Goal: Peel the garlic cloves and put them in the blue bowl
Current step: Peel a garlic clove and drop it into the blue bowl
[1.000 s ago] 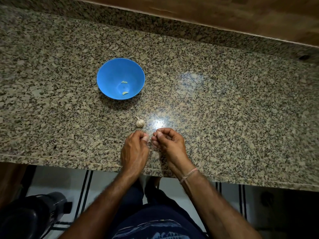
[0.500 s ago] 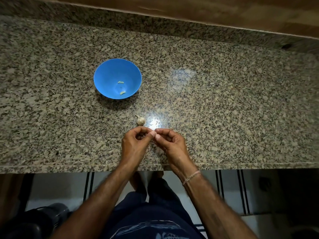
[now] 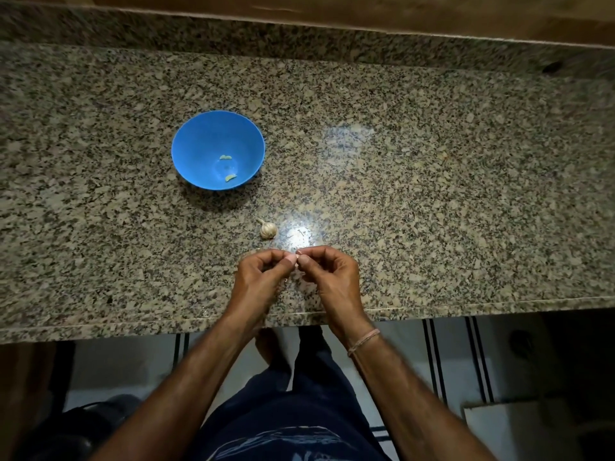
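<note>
Granite counter [image 3: 432, 194]: your left hand [image 3: 258, 277] and right hand [image 3: 329, 274], fingers curled, pinch a tiny pale bit [image 3: 296, 263] between touching fingertips. Bulb [image 3: 268, 229] just beyond them; bowl [image 3: 186, 151] farther back-left, two cloves [image 3: 225, 157] inside.

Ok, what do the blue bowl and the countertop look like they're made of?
Blue bowl: likely plastic, smooth, uniform colour, soft sheen. Countertop: polished granite or a similar stone, speckled tan and black grain with glossy light reflections.
</note>
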The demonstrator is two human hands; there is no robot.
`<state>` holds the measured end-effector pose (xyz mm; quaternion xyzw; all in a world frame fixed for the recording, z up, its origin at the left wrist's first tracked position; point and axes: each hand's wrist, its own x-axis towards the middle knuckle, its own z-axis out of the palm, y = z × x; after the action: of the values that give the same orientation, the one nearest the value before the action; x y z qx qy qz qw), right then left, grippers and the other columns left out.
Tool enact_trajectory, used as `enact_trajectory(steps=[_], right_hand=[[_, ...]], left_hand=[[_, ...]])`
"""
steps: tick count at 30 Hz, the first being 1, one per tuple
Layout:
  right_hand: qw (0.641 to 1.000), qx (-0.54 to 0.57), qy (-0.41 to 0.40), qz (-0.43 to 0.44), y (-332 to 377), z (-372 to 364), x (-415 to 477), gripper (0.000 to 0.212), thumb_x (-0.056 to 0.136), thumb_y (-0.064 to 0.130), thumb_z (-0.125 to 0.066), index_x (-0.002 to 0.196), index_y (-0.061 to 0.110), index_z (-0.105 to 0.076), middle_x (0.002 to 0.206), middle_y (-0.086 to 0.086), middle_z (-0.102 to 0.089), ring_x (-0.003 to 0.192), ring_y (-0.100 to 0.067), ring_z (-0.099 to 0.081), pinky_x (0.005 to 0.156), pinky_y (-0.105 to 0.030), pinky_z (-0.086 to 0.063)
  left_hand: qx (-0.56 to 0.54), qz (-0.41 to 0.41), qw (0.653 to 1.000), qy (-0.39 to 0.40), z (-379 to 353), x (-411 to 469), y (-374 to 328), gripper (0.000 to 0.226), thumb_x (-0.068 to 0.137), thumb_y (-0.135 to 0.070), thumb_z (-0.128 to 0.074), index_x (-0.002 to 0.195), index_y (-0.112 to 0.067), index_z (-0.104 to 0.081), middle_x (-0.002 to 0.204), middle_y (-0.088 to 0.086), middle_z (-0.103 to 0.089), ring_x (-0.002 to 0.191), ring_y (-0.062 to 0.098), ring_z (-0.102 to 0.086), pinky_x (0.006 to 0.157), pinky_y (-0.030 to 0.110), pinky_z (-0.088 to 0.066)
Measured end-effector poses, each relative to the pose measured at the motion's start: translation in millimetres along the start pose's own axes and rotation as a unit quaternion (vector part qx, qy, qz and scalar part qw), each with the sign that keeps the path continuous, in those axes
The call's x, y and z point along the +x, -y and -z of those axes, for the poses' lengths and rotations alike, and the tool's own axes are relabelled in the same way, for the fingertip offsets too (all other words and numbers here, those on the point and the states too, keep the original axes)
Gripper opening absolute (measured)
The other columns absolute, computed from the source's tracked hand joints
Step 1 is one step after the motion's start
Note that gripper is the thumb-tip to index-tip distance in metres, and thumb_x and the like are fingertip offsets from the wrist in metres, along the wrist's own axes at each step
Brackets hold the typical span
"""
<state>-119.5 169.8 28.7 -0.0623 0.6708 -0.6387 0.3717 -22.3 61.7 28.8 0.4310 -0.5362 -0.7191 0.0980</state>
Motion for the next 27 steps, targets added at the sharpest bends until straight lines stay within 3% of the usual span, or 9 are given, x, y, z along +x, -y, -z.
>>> enact_trajectory(steps=[4, 6, 9, 14, 16, 20, 23, 27], right_hand=[[0.999, 0.035, 0.006, -0.030, 2.3, -1.8, 6.1, 0.010, 0.093, 0.003, -0.075, 0.102, 0.000, -0.076, 0.096, -0.009, -0.078, 0.089, -0.014, -0.075, 0.079, -0.024, -0.059], [0.998, 0.055, 0.010, -0.041, 2.7, -2.0, 8.4, 0.012, 0.093, 0.002, -0.075, 0.104, -0.002, -0.075, 0.097, -0.012, -0.078, 0.088, -0.015, -0.074, 0.079, -0.024, -0.059], [0.996, 0.072, 0.012, -0.052, 4.3, 0.2, 13.2, 0.014, 0.093, 0.003, -0.075, 0.106, -0.004, -0.074, 0.098, -0.014, -0.078, 0.087, -0.016, -0.074, 0.079, -0.025, -0.058], [0.995, 0.071, 0.013, -0.072, 6.8, -1.2, 18.4, 0.015, 0.095, 0.006, -0.074, 0.107, -0.001, -0.076, 0.102, -0.017, -0.078, 0.087, -0.015, -0.074, 0.076, -0.022, -0.058], [0.995, 0.068, 0.010, -0.078, 5.8, -1.3, 19.4, 0.015, 0.096, 0.010, -0.073, 0.107, -0.001, -0.076, 0.100, -0.017, -0.077, 0.084, -0.014, -0.072, 0.075, -0.021, -0.057], [0.991, 0.071, 0.000, -0.110, 2.6, -0.5, 21.6, 0.022, 0.099, 0.019, -0.070, 0.106, -0.002, -0.074, 0.086, -0.008, -0.073, 0.075, -0.013, -0.066, 0.070, -0.023, -0.057], [0.988, 0.076, -0.003, -0.136, -1.7, -0.8, 23.3, 0.031, 0.100, 0.024, -0.070, 0.108, -0.005, -0.071, 0.084, -0.007, -0.072, 0.073, -0.013, -0.064, 0.069, -0.024, -0.056], [0.983, 0.099, -0.006, -0.154, -5.5, 1.7, 23.6, 0.028, 0.098, 0.026, -0.073, 0.103, -0.001, -0.071, 0.081, -0.006, -0.069, 0.070, -0.014, -0.061, 0.068, -0.030, -0.053]], left_hand=[[-0.056, 0.021, 0.998, -0.006, -2.8, 2.5, 3.1, 0.016, 0.098, -0.020, -0.071, 0.096, -0.005, -0.075, 0.091, 0.013, -0.076, 0.079, 0.017, -0.069, 0.068, 0.029, -0.053], [-0.086, 0.026, 0.996, -0.005, -3.9, 4.5, 4.0, 0.014, 0.093, -0.026, -0.075, 0.092, -0.012, -0.076, 0.089, 0.012, -0.074, 0.079, 0.018, -0.065, 0.063, 0.027, -0.048], [-0.099, 0.028, 0.995, -0.005, -5.9, 6.8, 3.3, 0.012, 0.086, -0.032, -0.078, 0.087, -0.021, -0.077, 0.091, 0.009, -0.074, 0.082, 0.019, -0.064, 0.067, 0.029, -0.045], [-0.103, 0.022, 0.994, -0.020, -13.8, 9.4, -1.9, 0.020, 0.099, -0.017, -0.069, 0.082, -0.022, -0.077, 0.084, 0.009, -0.072, 0.075, 0.016, -0.066, 0.067, 0.027, -0.049], [-0.074, 0.010, 0.997, -0.034, -16.8, 9.0, -3.3, 0.021, 0.100, -0.017, -0.066, 0.082, -0.019, -0.076, 0.081, 0.011, -0.072, 0.070, 0.014, -0.065, 0.063, 0.023, -0.051], [0.038, -0.018, 0.998, -0.054, -19.4, 7.7, 1.2, 0.022, 0.102, -0.021, -0.063, 0.088, -0.008, -0.073, 0.080, 0.016, -0.073, 0.068, 0.023, -0.060, 0.063, 0.029, -0.049], [0.102, -0.036, 0.992, -0.070, -18.0, 5.0, 6.7, 0.024, 0.103, -0.023, -0.062, 0.084, -0.012, -0.074, 0.075, 0.003, -0.072, 0.066, 0.009, -0.062, 0.060, 0.019, -0.049], [0.180, -0.037, 0.977, -0.108, -13.9, 7.9, 15.6, 0.021, 0.100, -0.030, -0.066, 0.083, -0.019, -0.071, 0.077, 0.001, -0.070, 0.068, 0.009, -0.062, 0.063, 0.025, -0.047]])
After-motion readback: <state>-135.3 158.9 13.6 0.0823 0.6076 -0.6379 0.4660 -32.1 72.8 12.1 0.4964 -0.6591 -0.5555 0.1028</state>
